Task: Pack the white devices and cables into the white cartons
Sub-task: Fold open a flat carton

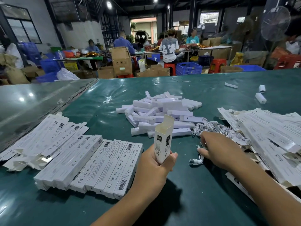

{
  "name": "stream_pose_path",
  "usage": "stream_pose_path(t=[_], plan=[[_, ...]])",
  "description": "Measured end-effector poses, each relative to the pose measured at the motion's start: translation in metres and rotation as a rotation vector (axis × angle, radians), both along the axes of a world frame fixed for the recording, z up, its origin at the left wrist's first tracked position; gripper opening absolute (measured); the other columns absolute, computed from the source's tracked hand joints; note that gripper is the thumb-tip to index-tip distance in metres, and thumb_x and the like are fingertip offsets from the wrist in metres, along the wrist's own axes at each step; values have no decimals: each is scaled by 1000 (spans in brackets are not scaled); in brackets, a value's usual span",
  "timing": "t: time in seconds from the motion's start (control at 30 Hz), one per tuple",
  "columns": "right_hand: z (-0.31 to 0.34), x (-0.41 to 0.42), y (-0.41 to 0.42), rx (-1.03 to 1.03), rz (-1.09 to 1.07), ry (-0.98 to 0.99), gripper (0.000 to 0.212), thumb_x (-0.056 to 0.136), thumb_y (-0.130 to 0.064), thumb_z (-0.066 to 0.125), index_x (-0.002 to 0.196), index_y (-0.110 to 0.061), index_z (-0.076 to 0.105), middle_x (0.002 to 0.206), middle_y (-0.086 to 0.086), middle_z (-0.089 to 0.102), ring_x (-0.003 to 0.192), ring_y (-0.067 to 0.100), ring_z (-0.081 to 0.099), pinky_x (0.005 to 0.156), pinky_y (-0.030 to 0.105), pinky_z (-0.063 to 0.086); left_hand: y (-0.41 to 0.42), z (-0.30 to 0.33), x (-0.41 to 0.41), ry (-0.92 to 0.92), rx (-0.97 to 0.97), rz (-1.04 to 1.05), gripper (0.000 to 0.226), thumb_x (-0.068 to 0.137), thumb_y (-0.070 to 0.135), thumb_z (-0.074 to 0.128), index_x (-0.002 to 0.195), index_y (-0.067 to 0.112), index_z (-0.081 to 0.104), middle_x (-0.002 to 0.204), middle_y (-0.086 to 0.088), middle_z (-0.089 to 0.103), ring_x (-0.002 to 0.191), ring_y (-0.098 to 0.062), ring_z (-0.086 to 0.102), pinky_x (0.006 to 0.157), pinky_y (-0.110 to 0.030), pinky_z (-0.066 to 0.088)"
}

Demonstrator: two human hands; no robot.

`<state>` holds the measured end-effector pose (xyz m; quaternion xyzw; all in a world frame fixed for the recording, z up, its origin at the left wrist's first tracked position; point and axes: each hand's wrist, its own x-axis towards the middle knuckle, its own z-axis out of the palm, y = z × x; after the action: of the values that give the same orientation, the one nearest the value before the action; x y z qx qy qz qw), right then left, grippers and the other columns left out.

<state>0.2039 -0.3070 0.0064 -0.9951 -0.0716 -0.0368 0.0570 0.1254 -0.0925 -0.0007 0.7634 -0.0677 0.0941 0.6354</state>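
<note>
Nearest to us, our left hand (156,167) holds an open carton (163,141) upright, fingers and thumb wrapped round its lower end, so the mouth with its raised flap faces up, ready, we judge, to take a device and a cable from above. Our right hand (218,147) reaches over the table (195,193) to the tangle of white cables (211,126), fingers curled down onto them; one coiled cable (196,161) lies just beside the thumb. Whether the grip has already pinched a cable we cannot tell, since the fingertips are hidden behind the hand.

Just beyond the carton sits the heap of white devices (159,113), within easy reach of either hand, touching the cables at its right edge. To the left, filled-looking cartons (97,163) lie side by side in a neat row, probably so finished work stays apart from the rest. Flat cartons are stacked loosely at the far left (48,131) and in a bigger pile on the right (268,139), near the reaching hand. A few stray devices (260,97) lie well apart near the far table edge.
</note>
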Motion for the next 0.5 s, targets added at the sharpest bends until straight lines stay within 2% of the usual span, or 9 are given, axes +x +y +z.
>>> stream_pose_path(t=[0.13, 0.3, 0.5], plan=[[1, 0, 4, 12, -48, -11, 20, 92, -37, 56, 96, -24, 43, 86, -8, 51, 80, 21, 56, 64, 33, 41, 1, 1, 0, -3, 5, 0, 13, 92, 17, 71, 85, 12, 62, 63, 4, 62, 59, -2, 60, 57, -9, 46], [2, 1, 11, 0, -52, -8, 19, 87, -29, 56, 104, -21, 58, 104, 1, 63, 93, 25, 62, 73, 33, 50, 1, 1, 0, -10, -2, -8, 14, 92, 18, 71, 85, 11, 62, 63, 3, 62, 59, -3, 60, 57, -9, 46], [4, 3, 5, 142, -42, -47, 13, 83, -20, 60, 91, -17, 50, 85, 0, 58, 80, 25, 58, 70, 36, 49, 2, 0, 0, -6, -8, -16, 14, 92, 20, 72, 85, 13, 62, 65, 1, 63, 60, -3, 62, 59, -9, 47]])
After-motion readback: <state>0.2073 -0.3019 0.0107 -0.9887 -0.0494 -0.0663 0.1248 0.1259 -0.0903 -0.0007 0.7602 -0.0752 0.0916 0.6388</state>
